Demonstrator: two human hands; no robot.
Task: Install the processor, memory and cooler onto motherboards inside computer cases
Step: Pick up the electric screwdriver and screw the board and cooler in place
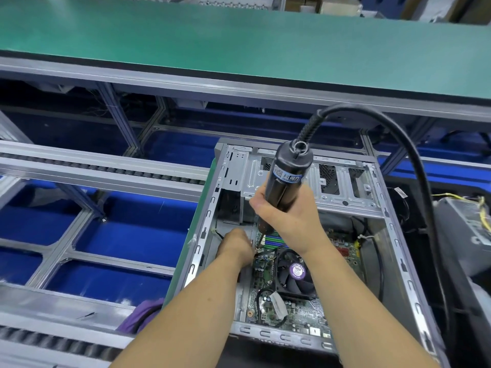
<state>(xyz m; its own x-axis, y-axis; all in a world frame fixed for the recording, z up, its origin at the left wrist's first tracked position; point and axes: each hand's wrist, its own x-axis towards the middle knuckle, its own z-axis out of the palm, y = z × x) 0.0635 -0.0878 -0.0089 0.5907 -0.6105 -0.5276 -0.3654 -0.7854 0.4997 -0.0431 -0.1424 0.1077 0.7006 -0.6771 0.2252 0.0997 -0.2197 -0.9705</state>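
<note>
Between the two hands, at the driver tip: bit of the electric screwdriver (288,179) meets the motherboard (295,306) near the cooler's far-left corner.
Right hand (289,216): fingers wrapped round the screwdriver barrel, gripping it.
Left hand (235,248): reaches in just left of the bit, knuckles toward the camera; whether its fingers pinch a screw or only steady something cannot be told.
Long axis of the tool: tilted, its top leaning away and to the right, bit pointing down and left into the case (393,235).
Cooler (296,274): already seated on the board, fan up, just nearer the person than the bit, under the right wrist.
Memory slots (273,241): green and blue strips just beyond the cooler, touching the bit's side of view.
Nearer hand: left sits closest to the screw point; right bears the tool above it.
Cable (403,144): arcs from the tool's top off to the right.
Hidden: screw head, bit tip and left fingertips; processor lies under the cooler, unseen.
Outward: case rests on the conveyor line, green bench (186,41) beyond.
</note>
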